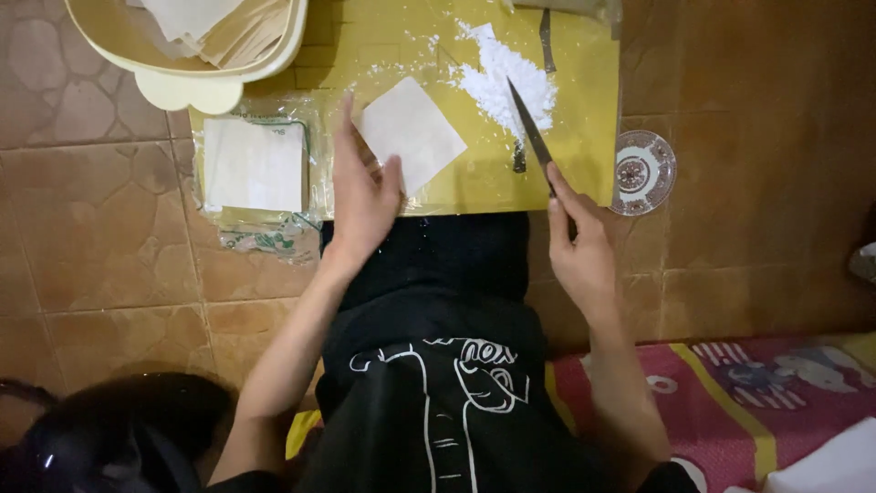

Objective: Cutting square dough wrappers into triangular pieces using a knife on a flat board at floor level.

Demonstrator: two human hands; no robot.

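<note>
My right hand (pixel 579 246) has its grip closed around the handle of a knife (pixel 529 128), fingers wrapped tight, forefinger stretched along the top. The dark blade runs up and away from that grip, and its tip lies in a heap of white flour (pixel 506 82) spread on the yellow cutting board (pixel 584 137). Just off the outer side of that grip, beyond the board's edge, a small patterned glass saucer (pixel 643 172) sits on the tiled floor (pixel 100 228).

My left hand (pixel 360 196) holds nothing in a closed grip: the fingers are stretched out flat, and the thumb and forefinger rest on the edges of a square dough wrapper (pixel 411 132) that lies tilted like a diamond on the board. That sheet sits between my two hands, close beside the flour and the blade but apart from them.

On the far side of my left hand, a stack of the same square wrappers (pixel 254 164) rests on its clear plastic packet (pixel 265 233), just beside my knuckles. Above that stack, a cream plastic basin (pixel 196 78) holds more pale sheets. Nearer to me than both grips, my black printed shirt (pixel 438 365) fills the lower view, with a pink patterned mat (pixel 748 383) beneath my right forearm.
</note>
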